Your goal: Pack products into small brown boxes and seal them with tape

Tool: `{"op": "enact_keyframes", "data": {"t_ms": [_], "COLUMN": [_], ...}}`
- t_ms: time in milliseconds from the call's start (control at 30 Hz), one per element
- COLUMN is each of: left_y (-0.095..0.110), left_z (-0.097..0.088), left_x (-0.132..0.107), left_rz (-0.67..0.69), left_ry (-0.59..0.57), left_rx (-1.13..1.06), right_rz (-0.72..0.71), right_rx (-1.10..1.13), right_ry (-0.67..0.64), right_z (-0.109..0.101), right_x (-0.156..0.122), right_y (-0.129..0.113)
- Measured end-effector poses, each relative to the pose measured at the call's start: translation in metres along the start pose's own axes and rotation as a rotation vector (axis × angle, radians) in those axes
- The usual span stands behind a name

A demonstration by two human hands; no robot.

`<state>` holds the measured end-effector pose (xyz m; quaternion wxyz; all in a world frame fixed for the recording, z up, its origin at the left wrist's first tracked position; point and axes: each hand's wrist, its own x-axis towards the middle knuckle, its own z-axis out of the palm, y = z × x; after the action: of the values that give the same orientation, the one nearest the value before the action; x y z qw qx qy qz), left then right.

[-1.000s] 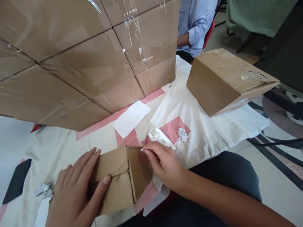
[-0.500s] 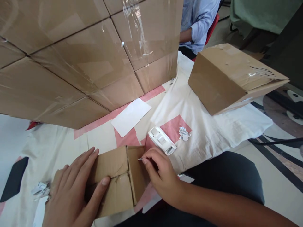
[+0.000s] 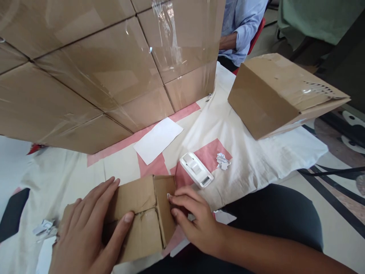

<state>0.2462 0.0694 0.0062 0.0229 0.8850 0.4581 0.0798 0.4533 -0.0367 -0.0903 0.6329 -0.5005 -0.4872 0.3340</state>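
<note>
A small brown cardboard box [image 3: 142,217] lies on the cloth-covered table close to me. My left hand [image 3: 88,232] rests flat on its top and left side, fingers spread, thumb pressed on the flap seam. My right hand [image 3: 194,220] touches the box's right side face with its fingertips, fingers bent and pressed to the cardboard. A white plastic device [image 3: 196,170] lies on the cloth just beyond my right hand, not touched.
A large stack of taped cardboard cartons [image 3: 99,64] fills the back left. Another brown box [image 3: 273,95] sits tilted at the right. A white paper sheet [image 3: 158,140], paper scraps [image 3: 222,161] and a white-and-pink cloth [image 3: 242,152] cover the table. A person in a blue shirt [image 3: 242,26] sits behind.
My right hand has slid down the box's right face, away from the white device, which it partly covered a second ago. My left hand has stayed on the box.
</note>
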Motion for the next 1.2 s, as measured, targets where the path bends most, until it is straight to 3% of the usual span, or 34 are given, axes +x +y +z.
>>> {"op": "enact_keyframes", "data": {"t_ms": [167,567,767,967,1200], "left_y": [0.000,0.001,0.000,0.002,0.001], "left_z": [-0.001,0.000,0.000,-0.002,-0.002], "left_x": [0.003,0.002,0.002,0.002,0.003], "left_rz": [0.009,0.003,0.027,0.040,0.026], "left_ry": [0.003,0.013,0.014,0.009,0.020], "left_rx": [0.005,0.007,0.014,0.031,0.037], "right_rz": [-0.095,-0.007,-0.047,0.117,0.137], "right_rx": [0.013,0.082,0.080,0.022,0.032], "right_ry": [-0.006,-0.014,-0.030,0.013,-0.081], "right_z": [-0.005,0.003,-0.002,0.004,0.005], "right_x": [-0.011,-0.009,-0.022,-0.021,-0.021], "right_y": [0.000,-0.012,-0.011,-0.006,-0.011]}}
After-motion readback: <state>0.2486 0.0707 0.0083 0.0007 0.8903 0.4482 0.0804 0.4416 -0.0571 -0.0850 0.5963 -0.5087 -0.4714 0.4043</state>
